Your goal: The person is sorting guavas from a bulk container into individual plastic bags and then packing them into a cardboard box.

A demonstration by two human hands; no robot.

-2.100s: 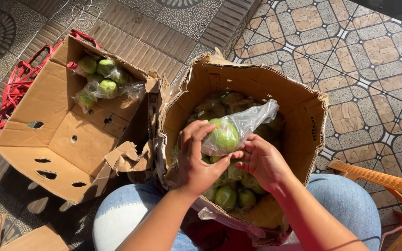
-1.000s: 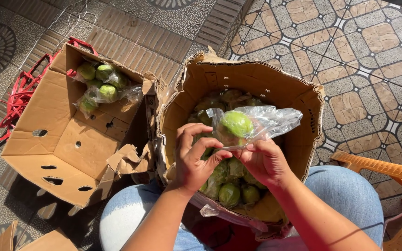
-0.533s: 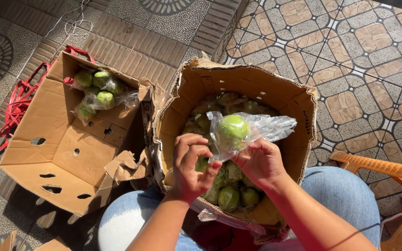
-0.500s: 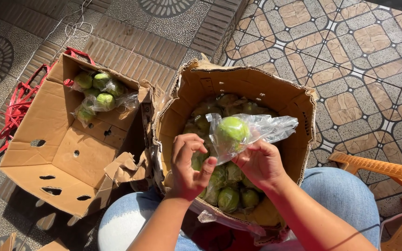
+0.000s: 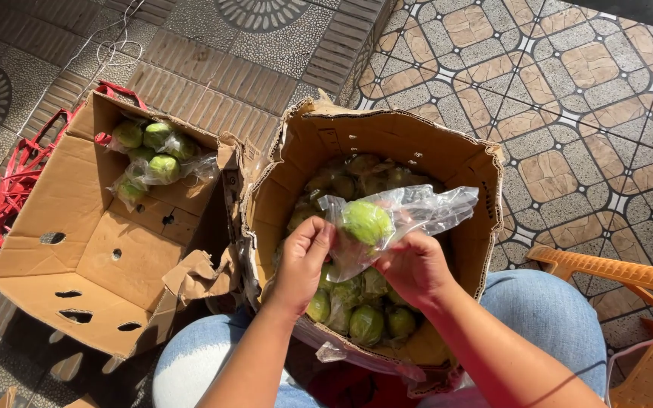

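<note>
Green fruit (image 5: 365,221) in clear bag (image 5: 410,215), pinched between both hands.

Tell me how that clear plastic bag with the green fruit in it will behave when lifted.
The clear bag looks thin and crinkled, so it is probably floppy and sags around the green fruit. The fruit is round, so it likely rolls inside. Both hands, left hand and right hand, grip the film, perhaps because it is slippery.

Left hand (image 5: 301,261) now back on bag (image 5: 394,223) — fingers pinching edge.
</note>
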